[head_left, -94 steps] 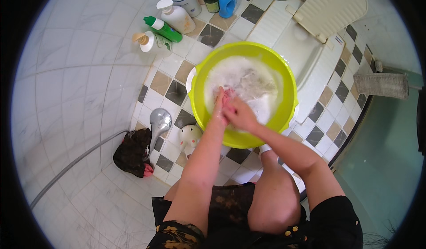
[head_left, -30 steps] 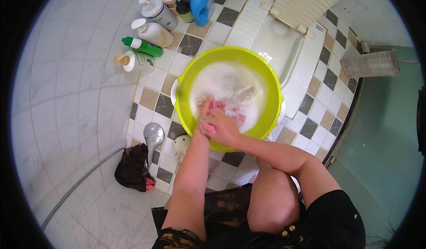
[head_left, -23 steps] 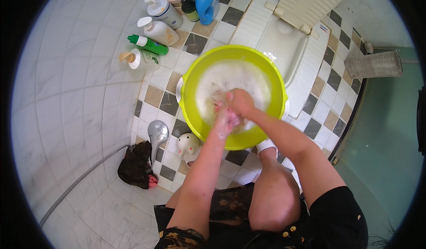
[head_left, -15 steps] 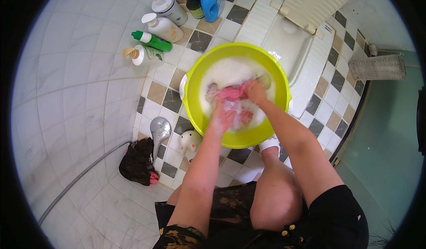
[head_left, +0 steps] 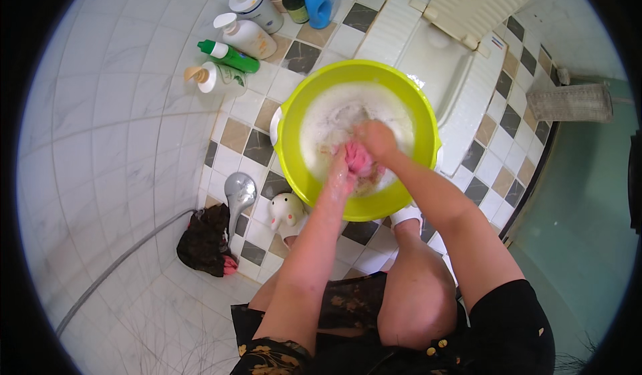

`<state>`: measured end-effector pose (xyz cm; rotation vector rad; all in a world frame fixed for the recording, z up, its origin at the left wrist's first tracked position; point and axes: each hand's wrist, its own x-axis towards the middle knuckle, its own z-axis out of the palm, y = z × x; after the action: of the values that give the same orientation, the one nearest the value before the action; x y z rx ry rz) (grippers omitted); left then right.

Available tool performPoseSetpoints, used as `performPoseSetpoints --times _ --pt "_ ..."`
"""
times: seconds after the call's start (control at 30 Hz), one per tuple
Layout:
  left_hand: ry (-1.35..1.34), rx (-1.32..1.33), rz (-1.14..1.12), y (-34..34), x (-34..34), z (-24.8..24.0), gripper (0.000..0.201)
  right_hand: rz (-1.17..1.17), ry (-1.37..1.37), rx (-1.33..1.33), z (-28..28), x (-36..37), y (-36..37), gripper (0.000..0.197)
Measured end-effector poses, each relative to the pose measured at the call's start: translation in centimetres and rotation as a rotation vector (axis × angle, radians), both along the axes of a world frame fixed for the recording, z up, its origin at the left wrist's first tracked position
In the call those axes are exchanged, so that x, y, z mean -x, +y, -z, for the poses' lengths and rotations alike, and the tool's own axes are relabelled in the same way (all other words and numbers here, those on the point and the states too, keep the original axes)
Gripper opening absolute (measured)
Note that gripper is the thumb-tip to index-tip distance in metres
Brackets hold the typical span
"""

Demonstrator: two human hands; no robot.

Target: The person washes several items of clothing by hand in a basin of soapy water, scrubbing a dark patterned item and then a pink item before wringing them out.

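Observation:
A lime-yellow washbasin [head_left: 292,158] on the tiled floor holds white suds [head_left: 321,111] and wet laundry. Bunched between my hands is a pink cloth [head_left: 359,159], with more fabric partly hidden by the foam below it. My left hand [head_left: 342,173], wet to the wrist, grips the cloth from its left side. Just above and to the right, my right hand [head_left: 376,141] is closed on the same cloth, its fingers curled and a little blurred.
Pump bottles [head_left: 245,35], a green bottle [head_left: 229,55] and a blue detergent jug [head_left: 322,1] stand along the left wall. A shower head [head_left: 240,193] and a dark bundled cloth [head_left: 204,242] lie lower left. Right of the basin is a white squat toilet [head_left: 428,67] with a raised cream lid [head_left: 471,4].
Both hands have come closer together near the basin's middle. The pink cloth, stretched between them before, is now gathered into a bunch slightly lower.

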<state>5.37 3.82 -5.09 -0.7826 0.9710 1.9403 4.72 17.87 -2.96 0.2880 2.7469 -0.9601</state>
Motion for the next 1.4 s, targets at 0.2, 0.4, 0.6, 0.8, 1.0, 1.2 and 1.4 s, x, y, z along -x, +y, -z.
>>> performPoseSetpoints --times 0.2,0.4,0.6,0.8,1.0,1.2,1.4 --pt "-0.132 0.043 0.028 -1.1 1.1 -2.1 0.057 -0.016 0.014 -0.593 6.0 -1.7 2.2 0.024" --pt "-0.095 -0.21 0.066 -4.3 2.6 -2.8 0.064 -0.07 0.173 0.421 -9.0 -4.3 -8.4 0.025" --pt "-0.022 -0.177 -0.005 -0.4 0.2 -1.5 0.054 0.118 0.141 0.091 -4.7 -0.9 -5.2 0.02" --pt "0.002 0.113 0.136 1.0 1.4 -4.4 0.048 -0.016 0.159 -0.294 4.4 -1.0 3.6 0.026" --pt "-0.197 -0.199 -0.102 -3.0 2.2 -2.6 0.053 -0.015 -0.078 0.544 -0.8 -1.9 -3.2 0.023" --pt "-0.171 -0.006 0.042 -1.9 2.1 -0.4 0.068 -0.036 0.286 0.256 -9.1 -4.9 -8.4 0.018" --pt "0.089 0.259 0.079 3.2 -1.3 0.4 0.04 0.151 -0.251 0.098 1.8 -0.9 2.1 0.042"
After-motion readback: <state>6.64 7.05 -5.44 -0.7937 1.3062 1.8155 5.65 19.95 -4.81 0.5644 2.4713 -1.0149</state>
